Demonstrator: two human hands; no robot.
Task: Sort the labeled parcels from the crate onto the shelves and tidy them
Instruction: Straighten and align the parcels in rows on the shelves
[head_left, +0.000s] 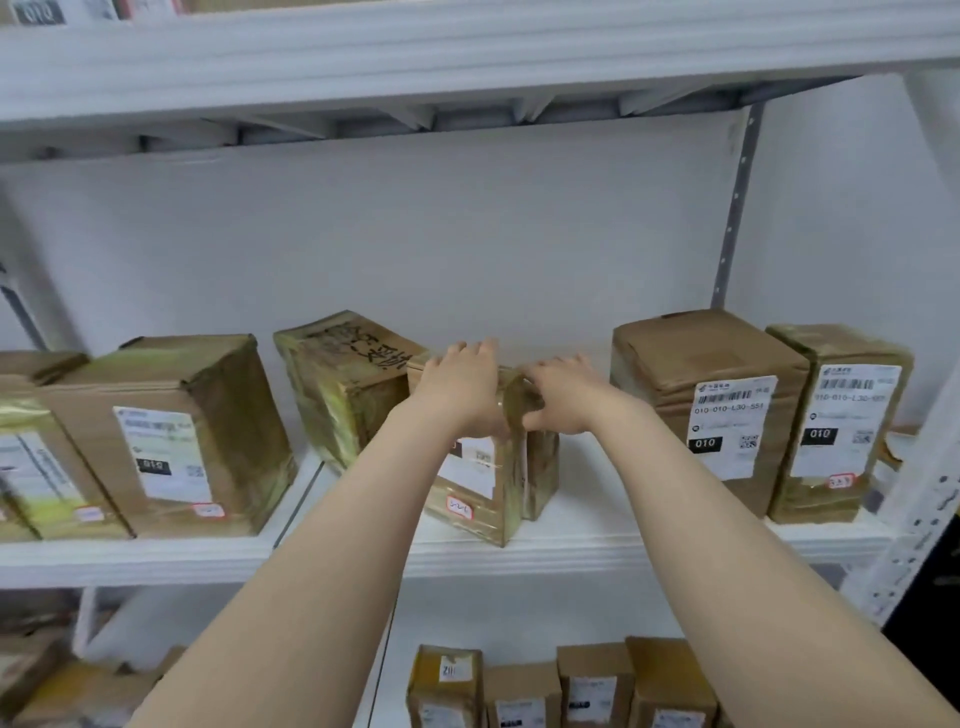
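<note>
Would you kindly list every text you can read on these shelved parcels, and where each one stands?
"010-010-L30-551" and "010": label on tall parcel.
"010": label on rightmost parcel; its code line is blurred.
Unreadable: held parcel, left parcel, handwritten parcel.

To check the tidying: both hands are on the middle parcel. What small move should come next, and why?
Probably turn the parcel square: the left hand and right hand grip its top, yet it stands askew, a corner pointing at the shelf edge.
</note>
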